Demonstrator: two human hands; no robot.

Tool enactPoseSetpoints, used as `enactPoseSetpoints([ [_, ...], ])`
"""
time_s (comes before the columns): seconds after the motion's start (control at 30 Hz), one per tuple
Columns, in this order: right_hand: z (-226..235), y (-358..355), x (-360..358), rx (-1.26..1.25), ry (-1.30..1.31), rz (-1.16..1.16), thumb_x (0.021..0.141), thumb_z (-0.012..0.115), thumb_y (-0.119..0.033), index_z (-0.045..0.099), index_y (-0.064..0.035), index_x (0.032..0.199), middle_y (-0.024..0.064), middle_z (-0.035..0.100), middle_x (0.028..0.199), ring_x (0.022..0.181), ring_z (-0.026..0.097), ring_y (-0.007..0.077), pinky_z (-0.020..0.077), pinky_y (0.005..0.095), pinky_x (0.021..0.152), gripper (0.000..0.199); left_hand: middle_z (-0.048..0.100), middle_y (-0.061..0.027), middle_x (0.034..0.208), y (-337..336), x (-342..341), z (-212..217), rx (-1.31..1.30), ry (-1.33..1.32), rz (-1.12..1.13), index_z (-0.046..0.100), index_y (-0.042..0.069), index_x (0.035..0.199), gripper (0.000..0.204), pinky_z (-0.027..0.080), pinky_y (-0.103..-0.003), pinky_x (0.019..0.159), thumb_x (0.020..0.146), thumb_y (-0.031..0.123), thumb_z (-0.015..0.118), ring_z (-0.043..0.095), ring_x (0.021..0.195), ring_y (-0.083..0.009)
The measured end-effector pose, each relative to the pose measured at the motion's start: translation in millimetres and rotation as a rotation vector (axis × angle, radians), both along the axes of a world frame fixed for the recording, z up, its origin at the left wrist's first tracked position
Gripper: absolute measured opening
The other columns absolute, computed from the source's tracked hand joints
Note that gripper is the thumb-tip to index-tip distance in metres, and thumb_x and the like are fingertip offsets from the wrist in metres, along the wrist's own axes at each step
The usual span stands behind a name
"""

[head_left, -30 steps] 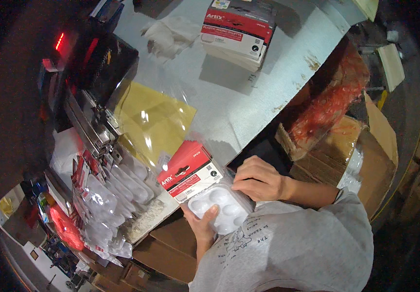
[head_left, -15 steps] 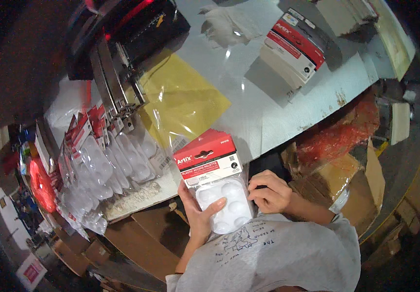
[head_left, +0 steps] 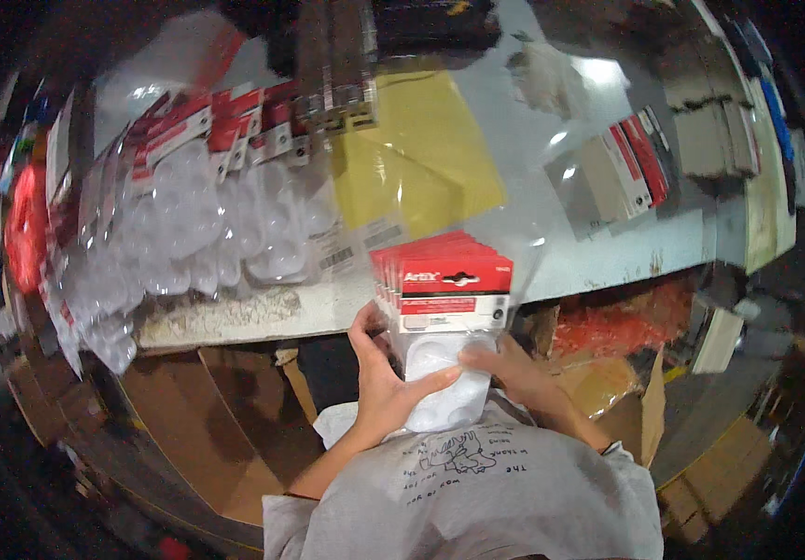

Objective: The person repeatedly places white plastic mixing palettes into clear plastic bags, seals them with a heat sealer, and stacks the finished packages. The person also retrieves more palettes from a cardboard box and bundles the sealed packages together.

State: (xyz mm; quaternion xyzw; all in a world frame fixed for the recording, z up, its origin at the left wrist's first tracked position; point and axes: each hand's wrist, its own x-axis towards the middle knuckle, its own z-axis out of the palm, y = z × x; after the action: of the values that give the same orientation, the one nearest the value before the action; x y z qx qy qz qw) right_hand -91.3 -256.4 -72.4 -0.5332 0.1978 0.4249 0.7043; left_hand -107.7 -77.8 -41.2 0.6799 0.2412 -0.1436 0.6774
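Note:
In front of my shirt I hold a stack of bagged white plastic mixing palettes (head_left: 444, 397), topped by fanned red-and-white header cards (head_left: 454, 294). My left hand (head_left: 391, 387) is closed around the stack's left side, its thumb lying across the front palette. At the right side, my right hand (head_left: 507, 366) grips the stack, slightly blurred, with a digit on the front palette's wells; its other fingers are partly hidden. Beyond, on the left of the table, lies a heap of similar bagged palettes (head_left: 183, 210) with red cards.
A yellow sheet (head_left: 421, 159) lies on the pale table (head_left: 636, 252) beside a metal bar-like device (head_left: 337, 65). Stacked header cards (head_left: 631, 168) and grey card bundles (head_left: 715, 131) are at the right. Cardboard boxes (head_left: 253, 420) stand below the table edge.
The view has swung, so the table looks more level. My right hand has moved from beside the stack onto its front and right side. The header cards are more fanned out.

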Motion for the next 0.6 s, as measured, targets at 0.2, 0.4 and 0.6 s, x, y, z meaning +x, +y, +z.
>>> enactPoseSetpoints([
  [0.2,-16.4,-15.8,-32.8,0.1,0.212,-0.023,0.065,0.07,-0.045,0.034,-0.0019,0.132,0.0164,0.047,0.125,0.113,0.049,0.0272,0.04,0.0405,0.096,0.087,0.018,-0.0228,0.137,29.3,-31.5,5.6,0.251,-0.247,-0.295,0.01,-0.003,0.133,0.122,0.03,-0.045,0.1,0.049,0.042,0.085,0.038,0.119,-0.0344],
  [0.4,9.4,9.1,-25.8,0.235,-0.077,-0.328,0.065,0.061,-0.055,0.026,-0.0039,0.136,0.0175,0.035,0.133,0.121,0.038,0.0308,0.0342,0.0444,0.099,0.094,0.046,-0.0234,0.118,25.4,-23.7,-0.6,0.086,-0.097,-0.406,0.023,-0.005,0.129,0.109,0.035,-0.041,0.096,0.051,0.039,0.085,0.045,0.113,-0.0335],
  [0.6,45.8,32.3,19.8,0.297,-0.477,-0.601,0.065,0.051,-0.066,0.017,-0.0058,0.139,0.0185,0.023,0.142,0.129,0.027,0.0345,0.0283,0.0483,0.103,0.101,0.041,-0.015,0.124,-23.1,27.6,10.5,-0.367,-0.379,-0.022,0.023,-0.001,0.129,0.098,0.036,-0.035,0.097,0.054,0.006,0.085,0.044,0.115,-0.0229],
])
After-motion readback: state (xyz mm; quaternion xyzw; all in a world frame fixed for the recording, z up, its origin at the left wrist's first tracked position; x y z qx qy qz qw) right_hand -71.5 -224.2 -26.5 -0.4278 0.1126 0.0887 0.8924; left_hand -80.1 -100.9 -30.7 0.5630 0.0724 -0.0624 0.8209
